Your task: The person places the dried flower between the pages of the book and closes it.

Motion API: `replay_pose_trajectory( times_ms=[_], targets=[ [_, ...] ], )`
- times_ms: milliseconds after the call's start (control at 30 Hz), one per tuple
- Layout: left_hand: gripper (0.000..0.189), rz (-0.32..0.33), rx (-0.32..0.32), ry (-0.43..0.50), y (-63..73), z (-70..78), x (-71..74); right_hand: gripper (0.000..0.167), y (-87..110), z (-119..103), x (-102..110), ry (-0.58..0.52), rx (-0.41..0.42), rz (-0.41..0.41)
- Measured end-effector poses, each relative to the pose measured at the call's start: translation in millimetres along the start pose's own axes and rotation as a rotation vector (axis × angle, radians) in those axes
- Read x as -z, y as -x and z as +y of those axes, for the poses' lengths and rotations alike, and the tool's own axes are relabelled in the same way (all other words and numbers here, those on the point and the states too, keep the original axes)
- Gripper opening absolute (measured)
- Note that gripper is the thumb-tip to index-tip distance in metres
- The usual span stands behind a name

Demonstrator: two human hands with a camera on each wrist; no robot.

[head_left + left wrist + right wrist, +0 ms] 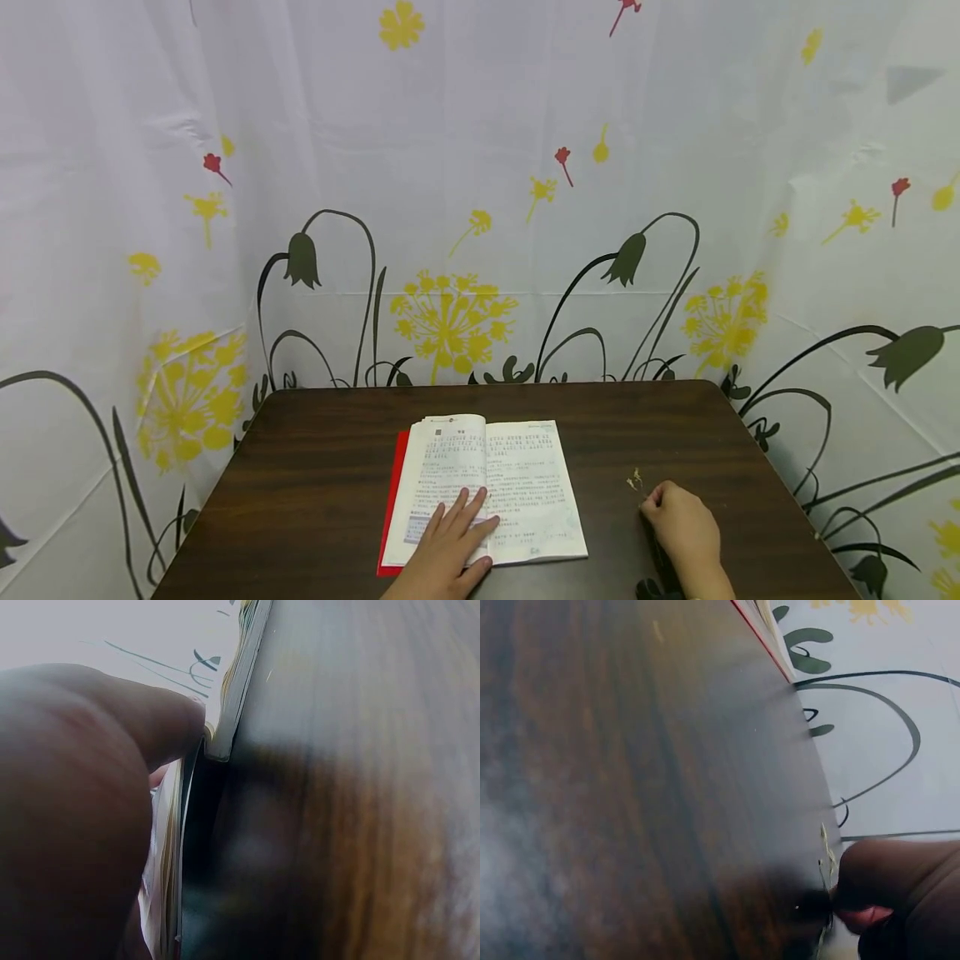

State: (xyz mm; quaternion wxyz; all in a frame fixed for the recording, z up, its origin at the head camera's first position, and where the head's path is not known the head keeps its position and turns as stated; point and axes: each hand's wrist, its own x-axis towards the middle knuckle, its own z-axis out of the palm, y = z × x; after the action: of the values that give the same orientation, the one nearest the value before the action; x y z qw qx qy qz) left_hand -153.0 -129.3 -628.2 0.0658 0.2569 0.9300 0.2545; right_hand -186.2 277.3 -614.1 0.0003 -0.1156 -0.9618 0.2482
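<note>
An open book [525, 492] with printed pages lies on the dark table, a red cover edge showing along its left side. Spread across the lower part of the left page and the fold, my left hand [450, 546] rests with its fingers extended. The left wrist view has the thumb [172, 724] at the page edges by the spine. To the right of the book, my right hand [684, 525] has thumb and fingers together at the tips, pinching a thin gold, sprig-like piece [634, 479]. In the right wrist view, the gold piece [825, 851] sticks out beyond the fingertips.
The brown wood-grain table [315, 467] ends at a back edge against a white curtain [480, 167] printed with flowers. Table surface stretches on both sides of the book. Something black [648, 589] sits by the right wrist.
</note>
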Motion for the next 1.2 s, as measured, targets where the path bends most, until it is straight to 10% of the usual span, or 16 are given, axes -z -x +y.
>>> replay_pose_trajectory(
  times_ms=[233, 1200],
  targets=[
    [0.057, 0.014, -0.020, -0.008, 0.7, -1.9, -1.5, 0.029, 0.5, -6, -3, -0.068, 0.032, 0.056],
    [0.057, 0.011, -0.009, 0.006, -0.2, -0.7, 0.2, 0.013, 5.3, -15, -7, -0.106, 0.040, 0.046]
  ],
)
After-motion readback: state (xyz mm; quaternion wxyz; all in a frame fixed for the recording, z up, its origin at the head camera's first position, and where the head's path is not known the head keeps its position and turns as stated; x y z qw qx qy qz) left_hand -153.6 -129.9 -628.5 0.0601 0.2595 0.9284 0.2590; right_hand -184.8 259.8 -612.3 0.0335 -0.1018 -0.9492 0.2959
